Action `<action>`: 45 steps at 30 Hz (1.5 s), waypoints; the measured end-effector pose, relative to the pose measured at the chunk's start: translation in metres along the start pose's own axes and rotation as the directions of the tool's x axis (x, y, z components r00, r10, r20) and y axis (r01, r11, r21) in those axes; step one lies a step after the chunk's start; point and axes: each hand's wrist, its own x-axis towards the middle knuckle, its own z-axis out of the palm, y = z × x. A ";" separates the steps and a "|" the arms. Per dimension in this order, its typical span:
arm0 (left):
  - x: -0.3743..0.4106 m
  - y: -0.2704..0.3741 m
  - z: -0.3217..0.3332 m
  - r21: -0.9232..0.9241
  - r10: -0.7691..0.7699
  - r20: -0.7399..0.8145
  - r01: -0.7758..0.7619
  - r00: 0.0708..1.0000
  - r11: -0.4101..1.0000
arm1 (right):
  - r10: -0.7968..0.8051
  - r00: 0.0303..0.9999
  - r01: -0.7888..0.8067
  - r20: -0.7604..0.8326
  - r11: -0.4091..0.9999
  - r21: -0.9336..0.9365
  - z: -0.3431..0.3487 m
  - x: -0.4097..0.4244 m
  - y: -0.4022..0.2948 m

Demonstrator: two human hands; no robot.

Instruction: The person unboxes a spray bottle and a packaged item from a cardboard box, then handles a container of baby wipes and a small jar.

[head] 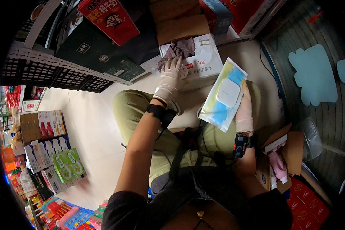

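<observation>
My right hand (244,106), in a pale glove, grips a blue, yellow and white pack of wet wipes (215,112) by its right side. The pack's white lid (229,92) faces up and is closed. My left hand (170,76), gloved as well, reaches forward with its fingers spread at the near left edge of a white mineral water carton (207,61). Its fingertips touch a crumpled purple-brown cloth (182,48) lying on the carton. Clear plastic shows beside the hand; what lies under the palm is hidden.
Dark green cartons (100,54) and a red milk carton (109,20) stand on a shelf at front left. Right of me, an open cardboard box (294,152) holds pink bottles (277,166). Several stacked packages, with a green pack (68,165) on top, stand across the tiled floor (86,129).
</observation>
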 end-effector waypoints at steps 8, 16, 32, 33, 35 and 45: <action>0.015 0.039 -0.088 -0.923 -0.156 0.385 0.378 0.910 -0.074 | -0.078 0.995 0.089 0.066 0.981 -0.173 -0.010 -0.006 -0.007; -0.005 0.049 -0.176 -0.887 0.084 0.283 0.294 0.955 -0.355 | -0.011 0.930 0.042 0.367 0.996 -0.078 0.066 -0.059 -0.013; 0.017 0.082 -0.257 -0.742 -0.079 0.317 0.299 0.945 0.600 | -0.103 0.795 0.269 0.598 0.943 -0.195 0.137 -0.132 -0.008; 0.016 0.083 -0.260 -0.745 -0.056 0.300 0.271 0.952 0.609 | -0.113 0.794 0.277 0.598 0.942 -0.190 0.138 -0.135 -0.010; 0.016 0.084 -0.268 -0.773 0.031 0.296 0.220 0.955 0.596 | -0.154 0.786 0.275 0.599 0.955 -0.115 0.143 -0.140 -0.011; 0.039 0.067 -0.294 -0.827 0.555 0.445 0.086 0.703 0.555 | 0.010 0.894 0.097 0.448 0.972 -0.214 0.133 -0.137 -0.033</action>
